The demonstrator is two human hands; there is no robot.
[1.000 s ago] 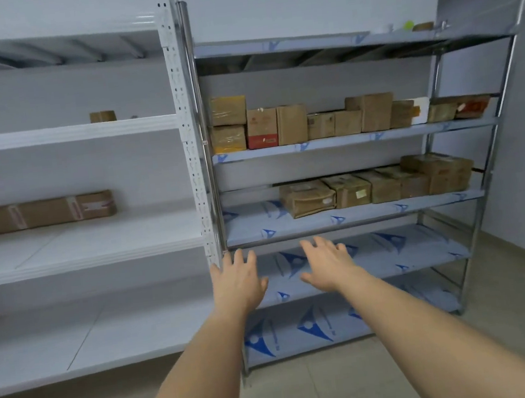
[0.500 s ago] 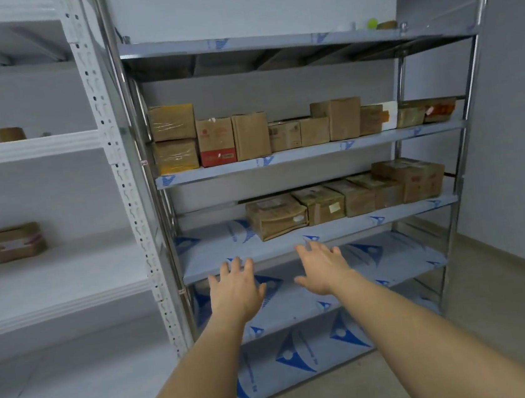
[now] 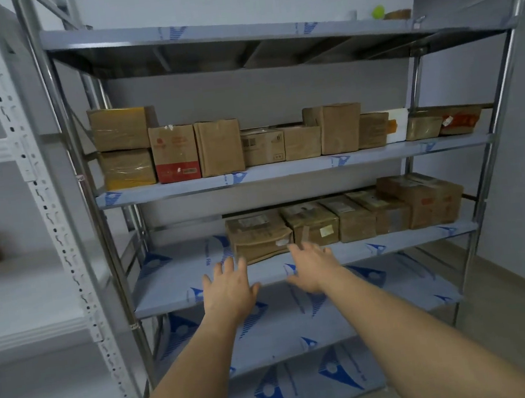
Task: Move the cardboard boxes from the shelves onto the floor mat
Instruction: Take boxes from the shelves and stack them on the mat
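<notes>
Reaching toward a film-covered steel shelf (image 3: 197,271) of cardboard boxes (image 3: 259,237), both hands (image 3: 230,289) spread wide, holding nothing; grey walls (image 3: 275,92)

Metal rack (image 3: 284,171) is carrying about 11 cardboard boxes (image 3: 338,128) along its upper shelf, 5 boxes (image 3: 352,219) on the middle shelf's right end. Two hands showing.

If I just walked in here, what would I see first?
Two bare arms stretch out in front, the left hand and right hand open and reaching toward the metal shelves. Right past the fingertips sits a row of cardboard boxes on the middle shelf, with a longer row of boxes on the shelf above. High up on the top shelf, at the right, is a little green ball.
</notes>
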